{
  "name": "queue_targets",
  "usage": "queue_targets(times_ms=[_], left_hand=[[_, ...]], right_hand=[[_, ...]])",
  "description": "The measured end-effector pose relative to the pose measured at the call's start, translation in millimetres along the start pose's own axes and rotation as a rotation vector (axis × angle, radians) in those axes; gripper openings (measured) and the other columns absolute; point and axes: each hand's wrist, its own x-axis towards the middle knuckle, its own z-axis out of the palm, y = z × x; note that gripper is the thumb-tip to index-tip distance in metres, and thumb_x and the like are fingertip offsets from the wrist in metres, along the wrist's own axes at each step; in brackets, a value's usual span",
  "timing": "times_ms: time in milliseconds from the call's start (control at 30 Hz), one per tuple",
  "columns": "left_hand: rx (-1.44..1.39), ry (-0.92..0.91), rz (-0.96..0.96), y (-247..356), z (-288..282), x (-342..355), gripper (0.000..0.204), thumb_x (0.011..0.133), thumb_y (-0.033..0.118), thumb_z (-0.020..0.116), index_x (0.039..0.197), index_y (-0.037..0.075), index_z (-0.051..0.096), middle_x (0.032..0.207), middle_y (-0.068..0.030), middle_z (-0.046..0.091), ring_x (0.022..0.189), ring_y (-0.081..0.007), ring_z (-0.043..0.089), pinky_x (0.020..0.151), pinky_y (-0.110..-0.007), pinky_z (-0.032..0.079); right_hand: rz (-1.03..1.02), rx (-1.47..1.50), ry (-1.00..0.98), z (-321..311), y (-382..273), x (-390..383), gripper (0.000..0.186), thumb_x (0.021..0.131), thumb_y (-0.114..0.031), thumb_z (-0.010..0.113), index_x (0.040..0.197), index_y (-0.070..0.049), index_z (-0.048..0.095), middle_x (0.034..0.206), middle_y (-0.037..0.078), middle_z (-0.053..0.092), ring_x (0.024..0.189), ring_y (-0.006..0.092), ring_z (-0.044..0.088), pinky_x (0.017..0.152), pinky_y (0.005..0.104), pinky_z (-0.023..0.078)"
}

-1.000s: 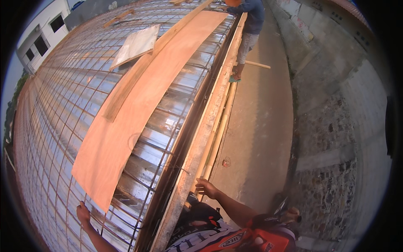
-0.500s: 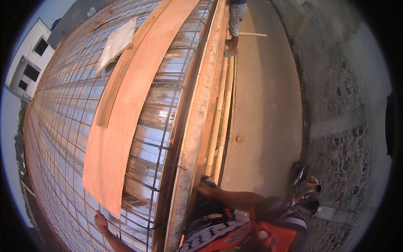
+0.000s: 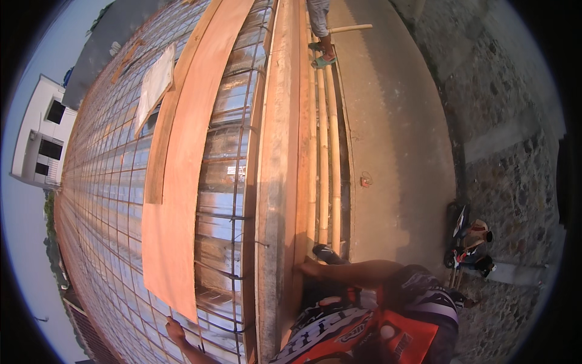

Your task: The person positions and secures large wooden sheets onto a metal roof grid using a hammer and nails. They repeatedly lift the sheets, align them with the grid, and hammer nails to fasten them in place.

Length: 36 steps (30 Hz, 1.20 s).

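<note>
My left hand [image 3: 174, 329] is closed on a thin steel bar of the rebar grid [image 3: 115, 242], just below the lower end of a long plywood strip [image 3: 170, 249]. The strip lies on the grid. A narrower wooden plank [image 3: 159, 164] rests along the strip's left edge. My right hand [image 3: 310, 267] is against the outer side of the long wooden formwork board [image 3: 301, 182]; its fingers are too dark and blurred to make out.
Several bamboo poles [image 3: 324, 158] run beside the board, high over a paved lane [image 3: 388, 151]. Farther along them stands another person, with a green sandal [image 3: 324, 62] showing. A pale sheet [image 3: 154, 88] lies on the grid. A parked motorbike [image 3: 461, 236] stands below, near a stone wall [image 3: 509, 170].
My view has turned a little, so the grid and board appear more upright and the lane lies farther right. Both hands keep about the same places on the bar and board.
</note>
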Motion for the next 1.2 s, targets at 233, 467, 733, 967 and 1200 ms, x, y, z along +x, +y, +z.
queue_targets(times_ms=[233, 467, 733, 967, 1200], left_hand=[[-0.015, -0.115, 0.041, 26, 4, 0, 0.073, 0.099, 0.051, 0.036, 0.105, -0.016, 0.063, 0.102, -0.0375, 0.064, 0.1, -0.0527, 0.059, 0.091, -0.054, 0.044], [-0.022, -0.038, 0.09, -39, 9, 38, 0.075, 0.101, 0.056, 0.037, 0.105, -0.015, 0.062, 0.091, -0.0327, 0.066, 0.089, -0.0495, 0.059, 0.086, -0.053, 0.045], [-0.148, -0.146, 0.193, -24, 13, 34, 0.062, 0.106, 0.044, 0.03, 0.076, -0.003, 0.058, 0.055, -0.0086, 0.048, 0.053, -0.0231, 0.044, 0.059, -0.042, 0.041], [0.008, -0.145, 0.316, -14, 5, 27, 0.059, 0.105, 0.04, 0.027, 0.104, -0.007, 0.063, 0.055, -0.008, 0.048, 0.055, -0.0228, 0.048, 0.062, -0.041, 0.044], [-0.068, -0.083, 0.336, 0, 7, 20, 0.06, 0.105, 0.041, 0.03, 0.086, -0.007, 0.06, 0.055, -0.0096, 0.047, 0.054, -0.0229, 0.044, 0.059, -0.044, 0.041]], right_hand=[[-0.003, 0.024, -0.06, -7, -38, -33, 0.052, 0.082, -0.018, 0.069, 0.129, 0.001, 0.06, 0.118, 0.014, 0.067, 0.107, 0.0279, 0.065, 0.089, 0.0418, 0.055], [0.045, 0.074, -0.161, -8, 35, 25, 0.047, 0.088, -0.027, 0.067, 0.126, 0.001, 0.064, 0.118, 0.013, 0.068, 0.105, 0.0263, 0.065, 0.09, 0.0395, 0.054], [0.105, -0.018, -0.177, -16, 16, 6, 0.046, 0.092, -0.03, 0.064, 0.132, -0.01, 0.056, 0.122, 0.008, 0.063, 0.111, 0.0254, 0.062, 0.095, 0.0438, 0.052], [0.165, 0.092, -0.128, -22, 32, 14, 0.054, 0.092, -0.032, 0.063, 0.139, -0.012, 0.045, 0.121, 0.008, 0.062, 0.11, 0.025, 0.063, 0.091, 0.0416, 0.052], [0.112, 0.276, -0.024, -97, 18, 15, 0.045, 0.092, -0.031, 0.058, 0.131, -0.011, 0.047, 0.119, 0.01, 0.06, 0.103, 0.0241, 0.067, 0.081, 0.0397, 0.056]])
